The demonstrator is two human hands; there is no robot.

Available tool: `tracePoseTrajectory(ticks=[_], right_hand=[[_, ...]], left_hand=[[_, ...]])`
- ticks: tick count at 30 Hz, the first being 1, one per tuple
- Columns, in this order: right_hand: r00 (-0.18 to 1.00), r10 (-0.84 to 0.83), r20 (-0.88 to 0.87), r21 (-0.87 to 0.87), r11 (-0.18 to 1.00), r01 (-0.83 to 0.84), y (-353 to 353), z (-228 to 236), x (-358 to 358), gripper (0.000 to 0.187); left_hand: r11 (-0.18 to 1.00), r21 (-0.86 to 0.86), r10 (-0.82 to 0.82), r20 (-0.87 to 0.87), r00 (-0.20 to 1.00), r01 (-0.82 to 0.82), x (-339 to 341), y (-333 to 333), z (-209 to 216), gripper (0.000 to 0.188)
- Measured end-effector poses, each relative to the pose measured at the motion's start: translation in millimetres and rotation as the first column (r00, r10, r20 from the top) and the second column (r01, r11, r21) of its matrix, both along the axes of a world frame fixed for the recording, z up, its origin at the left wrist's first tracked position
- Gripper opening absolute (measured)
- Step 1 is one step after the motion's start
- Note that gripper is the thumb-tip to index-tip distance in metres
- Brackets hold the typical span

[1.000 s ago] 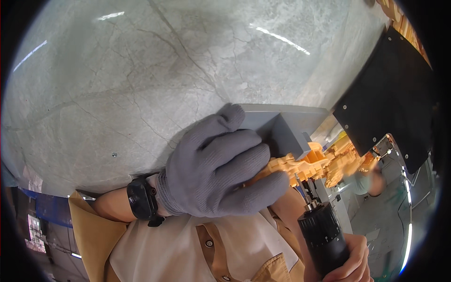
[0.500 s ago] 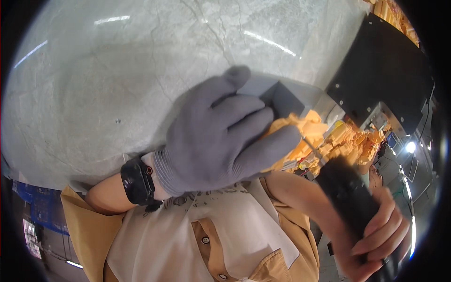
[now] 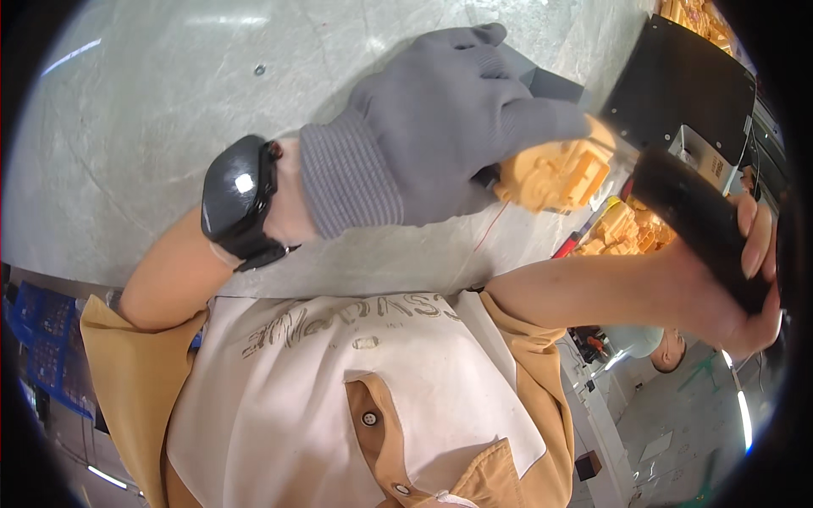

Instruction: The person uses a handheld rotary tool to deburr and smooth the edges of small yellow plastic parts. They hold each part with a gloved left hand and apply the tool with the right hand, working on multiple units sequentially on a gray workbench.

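My left hand, in a grey knitted glove, is closed around a yellow-orange moulded plastic piece with raised, uneven detail. Its thumb and fingers cover part of the piece. Bare, my right hand wraps round the thick black handle of a handheld tool. The tool's front end points at the piece from the right; its tip is blurred, so contact cannot be told. A dark grey block shows just beyond my gloved fingers, partly hidden by them.
A grey, glossy table spreads to the left. Several yellow-orange plastic parts lie to the right, near a red stick-like object. A black panel stands at the far right. Another person is at lower right.
Both hands, the plastic piece and the black tool appear higher in the picture. My left hand has turned, showing more of the piece. The view has shifted too.
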State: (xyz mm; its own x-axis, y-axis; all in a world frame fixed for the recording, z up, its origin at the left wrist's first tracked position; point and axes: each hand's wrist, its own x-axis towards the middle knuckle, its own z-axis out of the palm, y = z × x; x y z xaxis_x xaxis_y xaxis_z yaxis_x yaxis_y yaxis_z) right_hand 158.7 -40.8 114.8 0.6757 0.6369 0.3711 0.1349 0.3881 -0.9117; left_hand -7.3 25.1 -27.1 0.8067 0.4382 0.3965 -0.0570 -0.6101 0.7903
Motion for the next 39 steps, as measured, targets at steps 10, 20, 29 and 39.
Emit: tracePoseTrajectory(ticks=[10, 20, 29, 39], right_hand=[[0.983, 0.071, -0.169, 0.094, 0.994, -0.056, -3, 16, 8, 0.014], [0.937, 0.205, -0.281, 0.176, 0.971, -0.159, -16, 22, 26, 0.025], [0.974, 0.228, 0.022, 0.101, 0.968, -0.229, -30, -2, -22, 0.038], [0.960, 0.126, 0.249, 0.024, 0.990, -0.136, -21, -1, -39, 0.032]], left_hand=[[0.963, -0.220, 0.162, 0.012, 0.987, -0.155, -6, -12, 23, 0.062], [0.948, -0.300, 0.097, -0.056, 0.994, -0.109, -10, -11, 36, 0.083], [0.983, -0.184, 0.004, -0.073, 0.997, -0.018, -4, -21, 13, 0.085], [0.880, -0.468, -0.010, -0.181, 0.984, -0.077, 8, -14, 33, 0.066]])
